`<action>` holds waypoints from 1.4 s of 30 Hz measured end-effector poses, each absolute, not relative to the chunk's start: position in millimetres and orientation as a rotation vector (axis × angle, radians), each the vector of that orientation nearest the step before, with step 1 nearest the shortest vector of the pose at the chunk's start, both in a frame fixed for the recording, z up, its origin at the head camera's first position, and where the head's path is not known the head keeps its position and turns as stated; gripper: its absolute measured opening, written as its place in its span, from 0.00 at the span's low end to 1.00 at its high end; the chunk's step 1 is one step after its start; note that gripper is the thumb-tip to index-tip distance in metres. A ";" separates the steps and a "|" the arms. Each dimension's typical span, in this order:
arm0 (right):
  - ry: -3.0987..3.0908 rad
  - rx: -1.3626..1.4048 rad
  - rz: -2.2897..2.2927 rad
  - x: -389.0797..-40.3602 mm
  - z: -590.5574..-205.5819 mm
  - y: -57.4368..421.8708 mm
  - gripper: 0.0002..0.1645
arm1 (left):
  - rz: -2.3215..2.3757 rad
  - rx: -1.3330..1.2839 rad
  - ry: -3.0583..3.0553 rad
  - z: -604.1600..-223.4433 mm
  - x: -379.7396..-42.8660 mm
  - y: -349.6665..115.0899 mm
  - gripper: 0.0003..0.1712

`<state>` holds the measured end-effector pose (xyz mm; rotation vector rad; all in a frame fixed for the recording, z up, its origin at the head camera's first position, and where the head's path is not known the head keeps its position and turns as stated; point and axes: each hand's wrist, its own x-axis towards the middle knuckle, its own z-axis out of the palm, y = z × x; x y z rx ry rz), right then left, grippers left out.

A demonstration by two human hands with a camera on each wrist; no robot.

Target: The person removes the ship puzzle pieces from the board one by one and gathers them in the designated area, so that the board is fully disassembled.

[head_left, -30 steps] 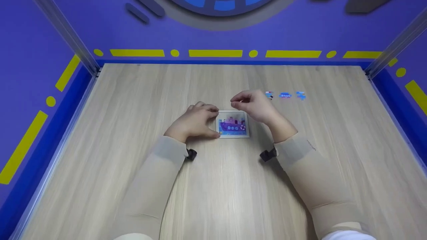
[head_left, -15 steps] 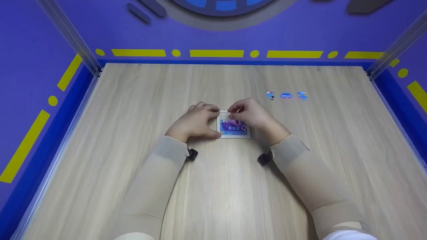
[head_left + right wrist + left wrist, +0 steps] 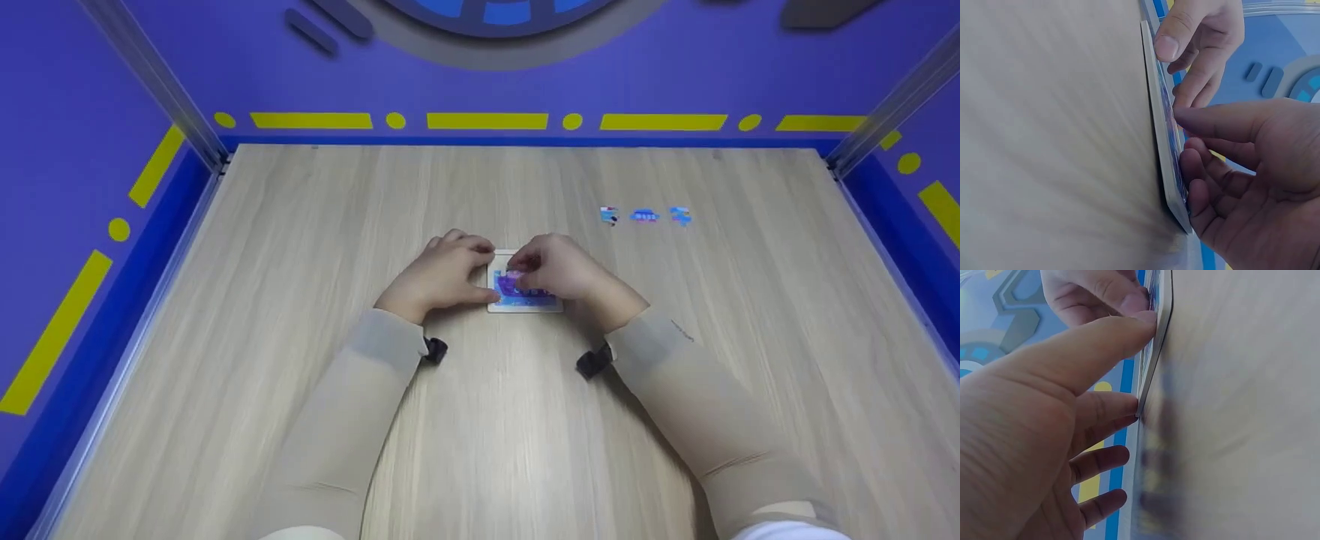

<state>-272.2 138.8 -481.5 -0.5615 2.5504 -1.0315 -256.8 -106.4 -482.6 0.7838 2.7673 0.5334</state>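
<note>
A small jigsaw puzzle with a pale frame (image 3: 525,309) lies on the table, showing a purple ship on blue water. My left hand (image 3: 441,276) holds its left side, thumb at the near corner and index finger at the far corner. In the left wrist view, the left thumb (image 3: 1123,333) lies over the rim. Above the picture, my right hand (image 3: 566,268) has thumb and fingertips together, pinching what seems to be a puzzle piece, mostly hidden by the fingers. Seen from the right wrist, the right thumb (image 3: 1219,121) is right at the picture's surface.
Three loose puzzle pieces lie in a row beyond the right hand: a left one (image 3: 609,216), a blue middle one (image 3: 644,215) and a right one (image 3: 680,216). Blue-purple panels (image 3: 480,90) with yellow marks wall the wooden table (image 3: 360,187) at the back and sides.
My right hand has moved down and nearer, from just beyond the frame's far edge onto the picture, its fingers still together. My left hand stays at the frame's left side.
</note>
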 end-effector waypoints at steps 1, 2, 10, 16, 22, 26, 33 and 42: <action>2.553 -0.567 -1.010 -272.0 -481.3 138.6 0.18 | 0.533 0.786 2.768 -482.4 -256.8 -106.4 0.47; 2.554 -0.572 -0.991 -271.6 -480.9 138.4 0.19 | 0.531 0.786 2.767 -482.1 -256.7 -106.2 0.47; 2.561 -0.605 -0.938 -268.9 -478.4 137.2 0.17 | 0.522 0.775 2.763 -480.2 -255.9 -104.9 0.46; 2.547 -0.582 -0.947 -267.7 -479.2 137.1 0.16 | 0.520 0.770 2.760 -480.2 -255.6 -104.5 0.46; 2.556 -0.598 -0.946 -268.5 -481.0 136.9 0.15 | 0.536 0.746 2.757 -479.3 -254.3 -104.5 0.45; 2.541 -0.618 -0.987 -267.7 -481.4 137.5 0.11 | 0.546 0.739 2.760 -478.8 -253.6 -104.2 0.44; 2.542 -0.617 -1.037 -266.3 -481.8 137.4 0.10 | 0.545 0.736 2.762 -479.8 -254.5 -103.7 0.44; 2.553 -0.637 -1.068 -264.8 -480.0 136.7 0.10 | 0.542 0.741 2.764 -480.1 -254.6 -105.0 0.45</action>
